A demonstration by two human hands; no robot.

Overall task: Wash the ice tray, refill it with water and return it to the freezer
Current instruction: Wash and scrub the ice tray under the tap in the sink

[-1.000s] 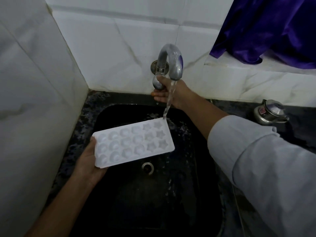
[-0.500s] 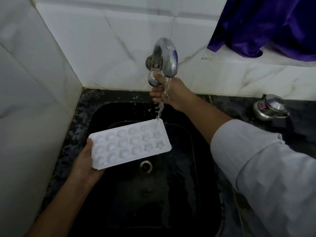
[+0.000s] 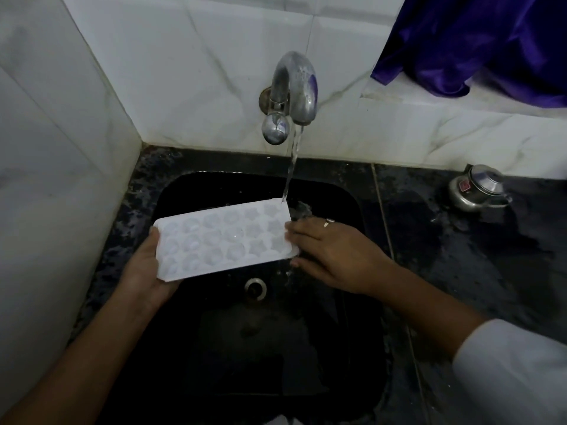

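Down from the tap knob (image 3: 275, 128) has come the right hand (image 3: 334, 256), and it is now at the right short end of the ice tray (image 3: 224, 239). Its fingers touch that end and the thumb sits by the near corner. I cannot tell if its grip is clamped on the tray or only resting there. A ring (image 3: 327, 222) shows on one finger.

The left hand (image 3: 144, 268) holds the left end. Its palm is under the tray, its thumb curls up over the edge, and its grip is tight on it.

White tile walls (image 3: 184, 72) meet in the corner behind. The tap (image 3: 294, 84) sticks out from the back wall. A purple cloth (image 3: 478, 41) hangs at the top right. A small steel pot (image 3: 477, 188) stands on the dark bench (image 3: 475, 256), well apart from the tray. Nothing blocks the tray from where I stand.

The tray is held over the black sink (image 3: 260, 348), above the drain (image 3: 254, 286). Its long side runs left to right, with the right end a bit farther back. Its cups face up. The water stream (image 3: 293, 161) lands on its far right corner.
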